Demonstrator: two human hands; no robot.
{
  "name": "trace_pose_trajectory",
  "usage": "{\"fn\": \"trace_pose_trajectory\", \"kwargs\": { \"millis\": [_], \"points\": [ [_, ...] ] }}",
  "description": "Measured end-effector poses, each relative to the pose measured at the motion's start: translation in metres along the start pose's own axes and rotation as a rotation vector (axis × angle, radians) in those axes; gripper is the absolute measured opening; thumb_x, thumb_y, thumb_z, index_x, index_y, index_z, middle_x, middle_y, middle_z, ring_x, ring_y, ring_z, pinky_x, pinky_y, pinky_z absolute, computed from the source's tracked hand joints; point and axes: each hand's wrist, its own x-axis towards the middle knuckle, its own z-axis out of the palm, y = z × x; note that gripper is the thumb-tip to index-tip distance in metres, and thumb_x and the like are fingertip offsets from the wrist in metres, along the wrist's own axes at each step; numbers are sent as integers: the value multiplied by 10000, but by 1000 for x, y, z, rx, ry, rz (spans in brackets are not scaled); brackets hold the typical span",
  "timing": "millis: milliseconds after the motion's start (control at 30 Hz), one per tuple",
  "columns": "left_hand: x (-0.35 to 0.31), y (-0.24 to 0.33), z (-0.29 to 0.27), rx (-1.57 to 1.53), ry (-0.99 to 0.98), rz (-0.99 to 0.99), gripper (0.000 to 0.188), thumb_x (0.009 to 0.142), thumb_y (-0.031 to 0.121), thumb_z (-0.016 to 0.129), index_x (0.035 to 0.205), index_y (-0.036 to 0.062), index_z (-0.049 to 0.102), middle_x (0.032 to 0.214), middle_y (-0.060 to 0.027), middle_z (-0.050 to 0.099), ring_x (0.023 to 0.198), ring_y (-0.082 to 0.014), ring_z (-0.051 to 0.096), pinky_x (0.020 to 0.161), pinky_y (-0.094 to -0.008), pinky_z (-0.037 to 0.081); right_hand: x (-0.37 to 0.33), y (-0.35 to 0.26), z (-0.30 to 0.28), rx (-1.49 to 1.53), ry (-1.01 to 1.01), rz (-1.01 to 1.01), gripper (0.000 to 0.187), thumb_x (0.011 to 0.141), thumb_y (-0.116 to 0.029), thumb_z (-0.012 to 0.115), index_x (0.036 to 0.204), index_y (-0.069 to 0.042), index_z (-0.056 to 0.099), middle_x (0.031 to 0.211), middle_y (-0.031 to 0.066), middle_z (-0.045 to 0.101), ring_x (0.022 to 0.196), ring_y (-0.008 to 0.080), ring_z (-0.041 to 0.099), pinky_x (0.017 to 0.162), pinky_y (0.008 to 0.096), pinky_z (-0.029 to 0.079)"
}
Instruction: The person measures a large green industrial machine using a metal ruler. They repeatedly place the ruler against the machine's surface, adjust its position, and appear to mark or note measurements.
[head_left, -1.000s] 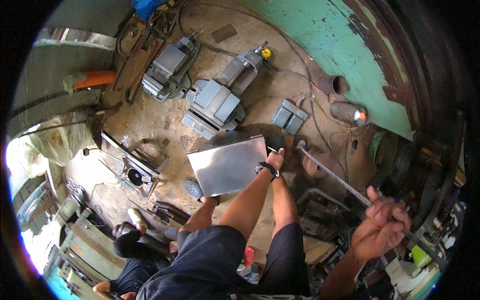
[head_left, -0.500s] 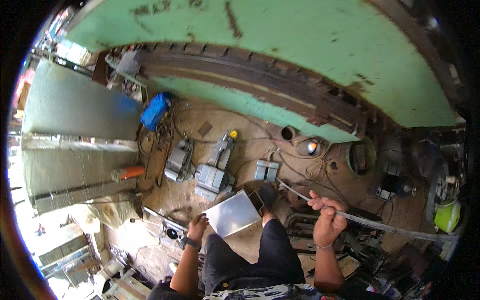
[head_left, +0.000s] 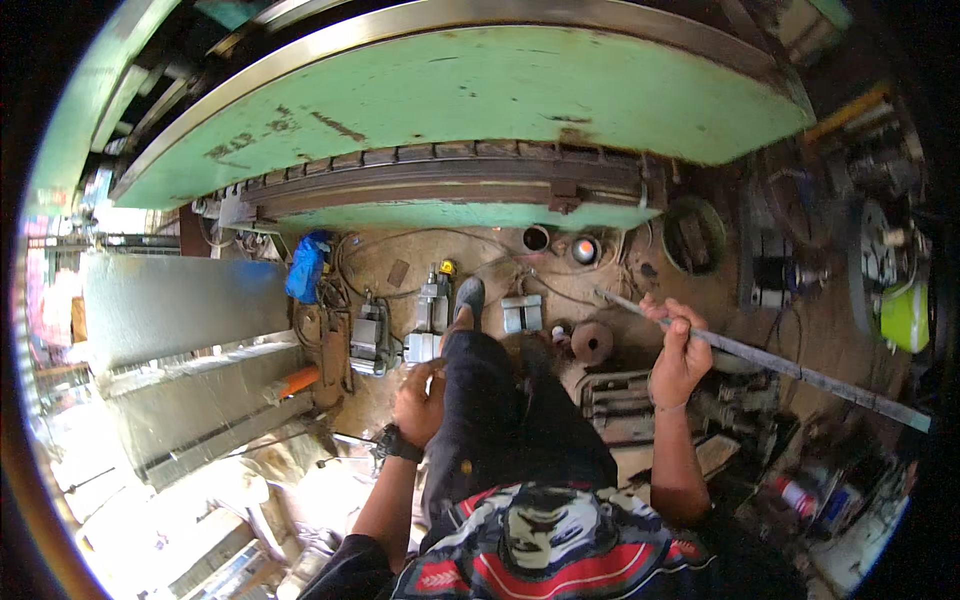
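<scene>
My right hand (head_left: 680,345) is raised on the right, its fingers closed around a long grey flat metal bar (head_left: 800,372). The bar slants from a thin far tip down to a wider end at the lower right. Beside my left thigh hangs my left hand (head_left: 418,402), a dark watch on its wrist. Its fingers are loosely curled and slightly apart, and nothing shows in them. Just beyond it, a grey machine vise (head_left: 433,305) stands on the floor, partly covered by my forward leg. Another vise (head_left: 370,335) lies to its left.
A green machine (head_left: 450,95) spans the far side. A small vise block (head_left: 521,313), a round metal disc (head_left: 592,343) and cables lie on the floor. Large sheet panels (head_left: 190,310) stand left, near a blue bag (head_left: 308,268). Metal frames (head_left: 620,405) crowd the right.
My left leg has stepped forward toward the vises. The shiny sheet-metal box by my left hand no longer shows. My right hand still grips the bar, now tilted more steeply.
</scene>
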Motion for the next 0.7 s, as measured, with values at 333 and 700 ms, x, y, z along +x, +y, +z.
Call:
{"fn": "trace_pose_trajectory", "kwargs": {
  "millis": [333,700],
  "points": [
    [-170,-232,-61,64,-628,-746,192,937,194,577,1043,45,637,944,-112,682,866,-280,654,778,-391,523,7,-8,-18,-407,406,133,246,1027,-152,509,1128,23,649,984,121,718,910,142,641,852,291,496],
    [8,-157,-74,80,-729,-602,174,923,157,585,1050,47,632,938,-95,677,862,-251,644,781,-370,518,-9,32,-12,-325,693,65,224,1017,-139,537,1117,42,622,980,124,695,946,175,660,887,313,501]
  ]
}}
